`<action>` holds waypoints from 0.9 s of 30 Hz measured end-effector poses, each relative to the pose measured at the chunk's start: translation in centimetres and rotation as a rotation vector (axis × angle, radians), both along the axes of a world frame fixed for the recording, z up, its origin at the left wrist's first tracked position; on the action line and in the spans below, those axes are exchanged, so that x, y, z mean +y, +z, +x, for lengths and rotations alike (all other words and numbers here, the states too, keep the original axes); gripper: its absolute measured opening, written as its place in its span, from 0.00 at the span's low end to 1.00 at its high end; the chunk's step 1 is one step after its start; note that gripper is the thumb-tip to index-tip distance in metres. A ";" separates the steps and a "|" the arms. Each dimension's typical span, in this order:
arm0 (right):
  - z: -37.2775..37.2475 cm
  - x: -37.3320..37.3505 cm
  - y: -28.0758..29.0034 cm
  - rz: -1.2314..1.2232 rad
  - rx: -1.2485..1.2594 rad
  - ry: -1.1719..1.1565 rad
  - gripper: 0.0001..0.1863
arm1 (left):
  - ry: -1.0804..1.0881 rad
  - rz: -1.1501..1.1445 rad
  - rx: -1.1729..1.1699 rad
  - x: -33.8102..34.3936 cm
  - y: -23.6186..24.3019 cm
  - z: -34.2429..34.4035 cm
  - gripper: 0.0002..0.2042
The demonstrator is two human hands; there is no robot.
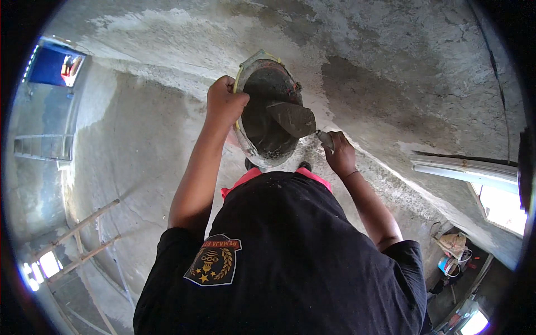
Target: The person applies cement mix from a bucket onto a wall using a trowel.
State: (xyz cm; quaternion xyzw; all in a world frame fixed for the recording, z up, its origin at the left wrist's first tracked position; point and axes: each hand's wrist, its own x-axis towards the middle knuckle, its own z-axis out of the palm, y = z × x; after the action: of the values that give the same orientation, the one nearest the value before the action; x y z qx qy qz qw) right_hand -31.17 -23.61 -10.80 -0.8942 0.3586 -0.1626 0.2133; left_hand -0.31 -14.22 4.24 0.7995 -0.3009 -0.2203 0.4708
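My left hand [226, 100] grips the left rim of an oval bucket [265, 153] with a pale, worn edge and dark grey wet mortar [259, 125] inside. My right hand [339, 149] is closed round the handle of a trowel [293, 118], whose mortar-smeared blade lies over the bucket's opening at its right side. The bucket is held in front of me, above my feet.
A rough, patchy plastered wall [407, 67] runs across the top and right, with a window [497, 206] at the right. Wooden scaffold poles [92, 220] stand at the lower left. A pail [449, 265] and sacks [453, 245] sit at the lower right.
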 end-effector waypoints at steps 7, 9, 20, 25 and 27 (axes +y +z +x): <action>-1.6 0.9 -1.2 0.000 -0.027 -0.049 0.20 | 0.033 -0.035 -0.004 -0.2 -1.6 0.1 0.08; -2.2 1.1 -1.0 0.004 -0.019 -0.049 0.20 | 0.032 -0.034 -0.011 -0.3 -1.9 0.1 0.08; -4.8 -0.2 -1.1 0.038 0.066 -0.148 0.22 | 0.144 -0.116 0.060 -1.4 -5.5 -0.3 0.09; -6.1 -0.9 -2.2 0.104 0.131 -0.214 0.23 | 0.202 -0.112 0.112 -1.9 -5.1 -0.8 0.07; -6.8 -1.3 -3.0 0.117 0.118 -0.252 0.23 | 0.216 -0.131 0.127 -2.0 -5.8 -0.8 0.07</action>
State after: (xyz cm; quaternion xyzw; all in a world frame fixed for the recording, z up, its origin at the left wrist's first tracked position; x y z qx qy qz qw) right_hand -37.95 -24.95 -13.82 -0.8361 0.4885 -0.1142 0.2217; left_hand -1.08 -16.27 -1.51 0.7795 -0.1963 -0.1982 0.5609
